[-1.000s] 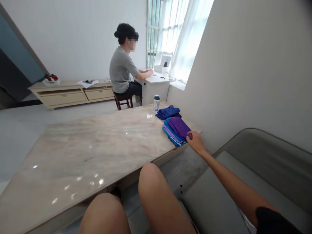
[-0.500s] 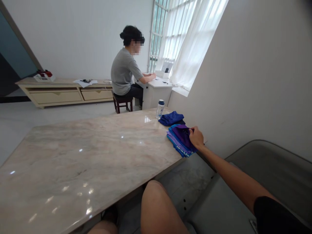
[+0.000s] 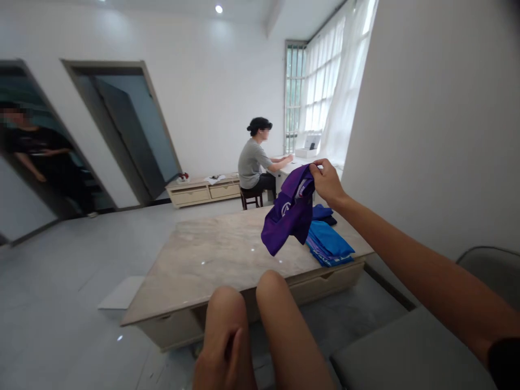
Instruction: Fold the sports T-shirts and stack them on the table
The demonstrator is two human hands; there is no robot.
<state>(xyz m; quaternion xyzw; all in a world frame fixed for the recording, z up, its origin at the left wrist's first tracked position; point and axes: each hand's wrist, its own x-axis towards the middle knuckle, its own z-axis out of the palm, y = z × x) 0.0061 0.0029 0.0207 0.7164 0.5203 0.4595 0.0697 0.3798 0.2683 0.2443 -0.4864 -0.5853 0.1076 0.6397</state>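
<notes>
My right hand (image 3: 328,181) pinches the upper edge of a purple shirt (image 3: 290,216), which hangs above the table. A white round mark and a small label show on its cloth. Below and to its right lies a stack of folded garments, with a bright blue garment (image 3: 332,238) on top and purple and blue layers under it. Behind that stack is a dark blue folded garment (image 3: 322,212), partly covered by the purple shirt. My left hand (image 3: 219,360) rests near my left thigh, holding nothing, with thumb and fingers apart.
The marble-topped table (image 3: 195,254) stands before my knees. A person in grey (image 3: 254,165) sits at a white desk by the window. Another person in black (image 3: 49,157) is at the left doorway. A grey seat (image 3: 410,346) is at my right, beside the wall.
My right hand has lifted the purple shirt off the stack, uncovering the bright blue garment. The view has tilted up and turned left; my left hand and a second person now show.
</notes>
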